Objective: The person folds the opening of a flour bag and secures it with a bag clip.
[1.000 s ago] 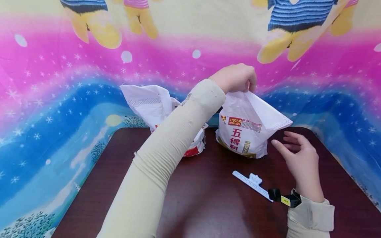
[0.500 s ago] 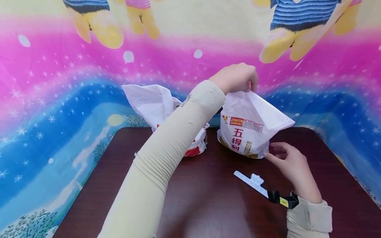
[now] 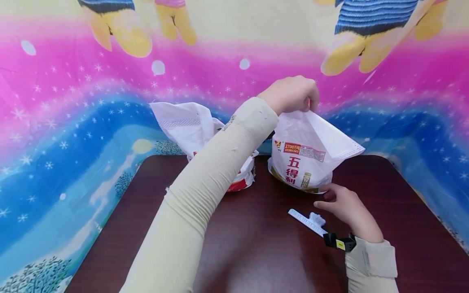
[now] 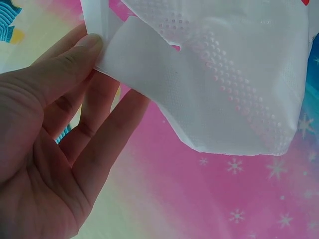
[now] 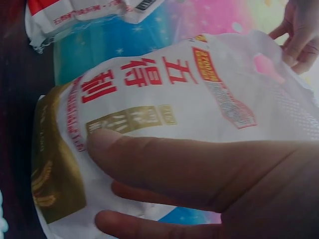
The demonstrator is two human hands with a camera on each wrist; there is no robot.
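Observation:
A white flour bag (image 3: pixel 298 154) with red characters stands at the back right of the table. My left hand (image 3: pixel 293 92) pinches its top edge between thumb and fingers; in the left wrist view, the folded white rim (image 4: pixel 149 69) shows at the thumb tip. My right hand (image 3: pixel 349 209) is beside the bag's lower right corner, thumb and fingers apart; whether the fingertips touch the bag I cannot tell. In front of the bag lies a pale bag clip (image 3: pixel 307 221) with ruler marks, its right end hidden behind the right wrist's black strap.
A second white bag (image 3: pixel 187 118) with a red-printed base stands to the left, partly behind my left forearm. The dark wooden table (image 3: pixel 249 244) has rounded back corners. A colourful printed cloth (image 3: pixel 205 69) hangs behind and at both sides.
My right hand has come down and left, from right of the bag to its lower corner near the clip. My left hand keeps its pinch on the bag's top, nearly still.

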